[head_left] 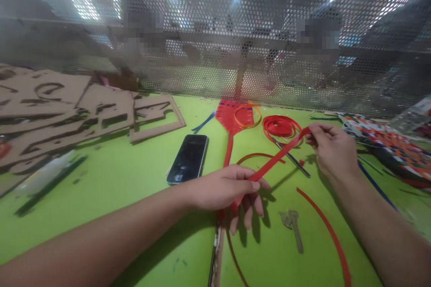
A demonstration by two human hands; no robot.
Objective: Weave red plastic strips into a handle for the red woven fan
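A flat red strip (278,158) stretches taut at a slant between my two hands. My left hand (229,187) pinches its lower end between thumb and fingers, with the other fingers loosely spread, above a long handle. My right hand (335,149) grips the upper end between thumb and forefinger. The handle (228,154) is wrapped in red at the top and shows bare cardboard lower down; my left hand partly covers it. It runs up to a red panel (230,119) with blue stitches along its edges. An orange strip loop (248,115) lies over the panel.
A phone (188,159) lies left of the handle. Right of it are a red strip coil (281,126), a dark thin tool (296,161) and a small tan cutout (295,231). Cut cardboard sheets (63,107) pile up left; a woven multicoloured piece (390,143) sits right. A perforated screen (215,40) stands behind.
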